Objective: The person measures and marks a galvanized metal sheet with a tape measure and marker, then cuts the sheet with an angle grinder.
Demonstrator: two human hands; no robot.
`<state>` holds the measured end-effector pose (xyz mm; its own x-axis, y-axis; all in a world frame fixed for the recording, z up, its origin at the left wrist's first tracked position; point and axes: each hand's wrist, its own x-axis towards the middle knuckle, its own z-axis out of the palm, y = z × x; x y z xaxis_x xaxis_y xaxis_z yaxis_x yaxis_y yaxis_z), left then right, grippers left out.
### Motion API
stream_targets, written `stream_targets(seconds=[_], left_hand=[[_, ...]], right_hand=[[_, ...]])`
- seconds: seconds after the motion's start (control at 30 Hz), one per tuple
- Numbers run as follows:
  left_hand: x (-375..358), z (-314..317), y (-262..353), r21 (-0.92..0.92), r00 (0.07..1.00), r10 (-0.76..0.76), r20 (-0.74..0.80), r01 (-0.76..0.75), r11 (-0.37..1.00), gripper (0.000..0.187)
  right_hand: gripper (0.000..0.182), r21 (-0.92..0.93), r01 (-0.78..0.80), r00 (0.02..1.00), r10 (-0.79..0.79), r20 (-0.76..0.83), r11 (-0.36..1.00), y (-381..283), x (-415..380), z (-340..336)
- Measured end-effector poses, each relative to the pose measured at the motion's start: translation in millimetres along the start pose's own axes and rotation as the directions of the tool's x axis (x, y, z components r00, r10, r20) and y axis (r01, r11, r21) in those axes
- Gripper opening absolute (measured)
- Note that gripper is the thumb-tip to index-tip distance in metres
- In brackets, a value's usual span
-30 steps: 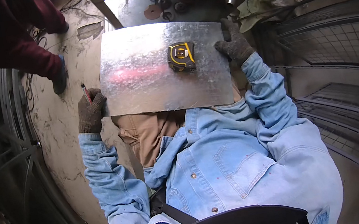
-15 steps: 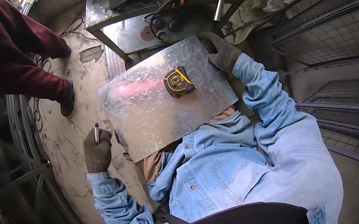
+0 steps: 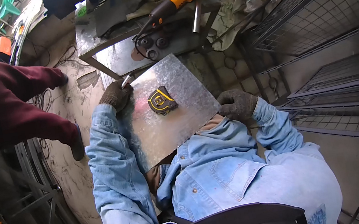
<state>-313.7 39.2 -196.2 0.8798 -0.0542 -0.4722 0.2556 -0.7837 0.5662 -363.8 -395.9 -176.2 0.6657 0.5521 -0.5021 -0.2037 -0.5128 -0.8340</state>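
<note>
A galvanized metal sheet [image 3: 184, 83] lies tilted across the lap. On top of it sits a black and yellow tape measure [image 3: 162, 100]. My left hand [image 3: 116, 96], in a dark knit glove, is closed round a marker [image 3: 126, 81] with a light-coloured barrel, at the sheet's far left edge. At the right corner of the sheet, my right hand [image 3: 238, 104], also gloved, has its fingers curled on the edge; the fingertips are partly hidden.
Beyond the sheet stands a metal table [image 3: 88, 37] bearing an orange and black angle grinder [image 3: 176, 1]. Grinding discs [image 3: 161, 43] lie on its lower shelf. A person in maroon trousers [image 3: 22, 99] stands at left. Wire-mesh racks [image 3: 315, 20] line the right side; crumpled cloth [image 3: 243, 8] lies behind.
My left hand has moved up and right with the marker, to the sheet's far left edge. My right hand has slid from the far corner to the nearer right corner. The sheet has turned slightly.
</note>
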Motion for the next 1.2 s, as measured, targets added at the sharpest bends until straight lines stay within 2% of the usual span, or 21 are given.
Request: stream_targets(seconds=[0.1,0.23,0.3,0.33,0.37,0.43,0.5,0.53,0.63,0.67,0.7,0.8,0.83,0.9,0.93,0.97,1.0,1.03,1.1,1.13,1.2], left_hand=[[-10.1,6.5,-8.5,0.002,0.993,-0.015,-0.116,0.015,1.0,0.033],[-40.2,-8.1,-21.0,-0.051,0.968,-0.108,-0.225,0.099,0.994,0.032],[-56.2,-22.6,-39.0,-0.097,0.948,-0.172,-0.269,0.151,0.984,0.03],[-65.7,-30.3,-48.1,-0.138,0.92,-0.162,-0.357,0.12,0.983,0.027],[-76.8,-36.1,-55.9,-0.174,0.883,-0.157,-0.442,0.087,0.981,0.025],[-101.4,-53.1,-60.1,-0.221,0.825,-0.259,-0.502,0.167,0.961,0.032],[-115.6,-65.7,-72.3,-0.176,0.772,-0.249,-0.585,0.178,0.968,0.034],[-115.5,-66.6,-81.7,-0.141,0.703,-0.255,-0.664,0.218,0.966,0.035],[-128.9,-68.0,-74.5,-0.254,0.698,-0.358,-0.621,0.253,0.934,0.034],[-136.3,-63.5,-69.7,-0.118,0.786,-0.246,-0.567,0.217,0.969,0.033],[-136.0,-53.2,-69.1,-0.122,0.788,-0.246,-0.564,0.216,0.969,0.033],[-128.3,-19.4,-55.9,-0.248,0.671,-0.299,-0.678,0.174,0.953,0.027],[-130.0,-8.0,-58.8,-0.249,0.683,-0.292,-0.67,0.165,0.954,0.027],[-124.8,12.3,-84.1,-0.604,0.621,-0.543,-0.566,0.136,0.785,0.024],[-122.7,24.2,-108.7,-0.335,0.595,-0.264,-0.76,-0.009,0.942,0.023],[-123.3,36.4,-126.6,-0.024,0.516,0.048,-0.855,-0.131,0.991,0.027],[-127.8,33.2,-100.2,-0.712,0.561,-0.558,-0.612,-0.083,0.697,0.026],[-126.3,31.8,-97.9,-0.711,0.558,-0.556,-0.616,-0.091,0.697,0.026],[-129.6,32.1,-99.1,-0.732,0.589,-0.599,-0.542,0.02,0.681,0.02],[-128.0,33.9,-95.9,-0.659,0.573,-0.556,-0.602,0.036,0.751,0.019],[-123.0,34.1,-89.7,-0.709,0.576,-0.584,-0.572,0.011,0.705,0.019]], right_hand=[[0.031,-0.042,0.008,0.994,-0.013,-0.113,0.999,-6.1,8.0,7.4],[0.033,-0.059,0.115,0.982,-0.123,-0.142,0.992,-32.4,30.9,8.0],[0.035,0.451,0.018,1.0,-0.011,-0.02,0.892,-45.4,47.5,3.5],[0.045,0.72,0.032,0.987,-0.136,0.087,0.693,-33.9,65.4,-1.0],[0.045,0.714,0.02,0.981,-0.151,0.12,0.699,-49.6,72.9,3.7],[0.054,0.95,0.112,0.914,-0.405,0.017,0.292,-79.1,84.3,20.0],[0.061,0.959,0.012,0.843,-0.519,0.142,0.282,-83.6,101.4,34.5],[0.061,0.944,-0.024,0.854,-0.484,0.191,0.33,-92.1,100.5,47.1],[0.056,0.917,-0.006,0.879,-0.436,0.196,0.399,-109.0,105.0,79.4],[0.053,0.864,0.074,0.928,-0.353,0.124,0.498,-115.8,111.1,79.7],[0.049,0.79,0.144,0.96,-0.277,0.034,0.595,-122.7,116.7,78.4],[0.041,0.725,0.321,0.926,-0.363,-0.105,0.609,-147.7,124.5,70.9],[0.041,0.649,0.407,0.901,-0.401,-0.168,0.643,-153.5,122.1,67.7],[0.039,0.539,0.494,0.868,-0.421,-0.262,0.682,-150.3,124.6,56.0],[0.04,0.303,0.563,0.813,-0.447,-0.373,0.769,-132.6,137.2,49.0],[0.042,0.05,0.57,0.741,-0.488,-0.461,0.82,-115.5,148.7,44.8],[0.053,-0.078,0.434,0.795,-0.423,-0.435,0.897,-101.1,154.0,46.7],[0.053,-0.083,0.44,0.791,-0.43,-0.435,0.894,-91.7,161.4,53.2],[0.068,-0.243,0.351,0.87,-0.411,-0.272,0.904,-82.5,172.0,76.8],[0.08,-0.324,0.263,0.909,-0.346,-0.234,0.909,-104.1,165.6,79.6],[0.082,-0.222,0.329,0.886,-0.381,-0.265,0.918,-86.4,203.6,77.8]])
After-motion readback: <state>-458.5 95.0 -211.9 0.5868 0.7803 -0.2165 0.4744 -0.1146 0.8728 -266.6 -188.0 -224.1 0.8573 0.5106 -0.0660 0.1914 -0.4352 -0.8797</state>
